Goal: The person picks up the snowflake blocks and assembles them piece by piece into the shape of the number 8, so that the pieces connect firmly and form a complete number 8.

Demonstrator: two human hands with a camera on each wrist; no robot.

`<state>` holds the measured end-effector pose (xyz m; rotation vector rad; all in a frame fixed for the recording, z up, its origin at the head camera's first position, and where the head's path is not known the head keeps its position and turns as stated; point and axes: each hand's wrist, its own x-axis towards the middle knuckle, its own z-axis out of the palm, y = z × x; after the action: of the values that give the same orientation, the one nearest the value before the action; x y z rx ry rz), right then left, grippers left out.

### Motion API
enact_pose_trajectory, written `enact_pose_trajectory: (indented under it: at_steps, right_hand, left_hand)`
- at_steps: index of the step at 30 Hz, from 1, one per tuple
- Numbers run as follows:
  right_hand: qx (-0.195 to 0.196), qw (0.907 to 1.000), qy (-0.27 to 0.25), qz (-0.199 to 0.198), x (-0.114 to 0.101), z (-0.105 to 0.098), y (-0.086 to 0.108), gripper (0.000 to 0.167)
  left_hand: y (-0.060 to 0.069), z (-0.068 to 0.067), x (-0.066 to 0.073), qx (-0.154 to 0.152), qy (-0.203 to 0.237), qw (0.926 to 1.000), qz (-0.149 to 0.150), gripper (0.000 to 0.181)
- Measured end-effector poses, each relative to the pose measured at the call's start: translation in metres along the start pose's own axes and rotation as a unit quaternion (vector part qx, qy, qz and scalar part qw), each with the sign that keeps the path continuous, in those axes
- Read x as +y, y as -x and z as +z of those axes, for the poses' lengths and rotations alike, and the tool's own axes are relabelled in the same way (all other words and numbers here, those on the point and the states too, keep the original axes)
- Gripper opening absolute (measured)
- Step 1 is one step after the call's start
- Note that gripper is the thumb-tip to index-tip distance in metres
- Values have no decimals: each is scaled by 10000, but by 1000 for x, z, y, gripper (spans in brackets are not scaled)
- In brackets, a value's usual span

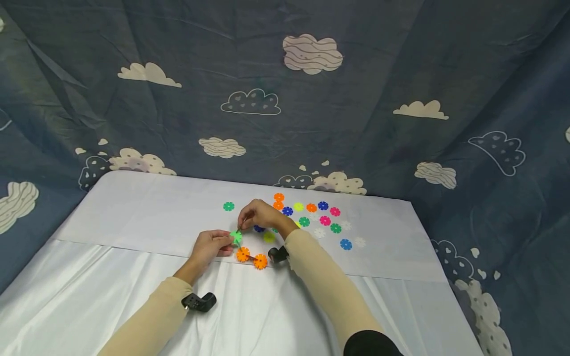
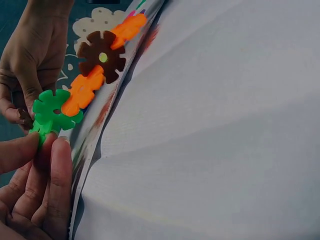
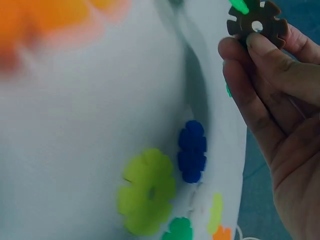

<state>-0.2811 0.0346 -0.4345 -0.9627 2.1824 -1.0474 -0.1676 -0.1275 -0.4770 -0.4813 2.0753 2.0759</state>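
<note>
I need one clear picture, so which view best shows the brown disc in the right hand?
The right wrist view: the brown disc shows its face and hole. The left wrist view shows only a bit; the head view, a thin edge.

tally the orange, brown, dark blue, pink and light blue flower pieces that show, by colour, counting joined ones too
Orange pieces: 5
Brown pieces: 2
Dark blue pieces: 3
Pink pieces: 2
Light blue piece: 1
Total visible: 13
</note>
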Motion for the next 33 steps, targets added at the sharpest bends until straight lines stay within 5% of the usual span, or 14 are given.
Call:
enact_pose_trajectory:
  at_steps: [11,26,33]
  right_hand:
    - [-322,9971,408,-556,-4,-4,-9,8]
    - [212,9961,644,-572,-7,8,-8,11]
    - [222,9951,806,-528,-6,9,-9,10]
  left_hand:
    - [2,2,0,49,125,9998,131,25]
    - [5,3,-3,397,484,9978,218,26]
    - [1,-2,-3,93,406,9989,220,21]
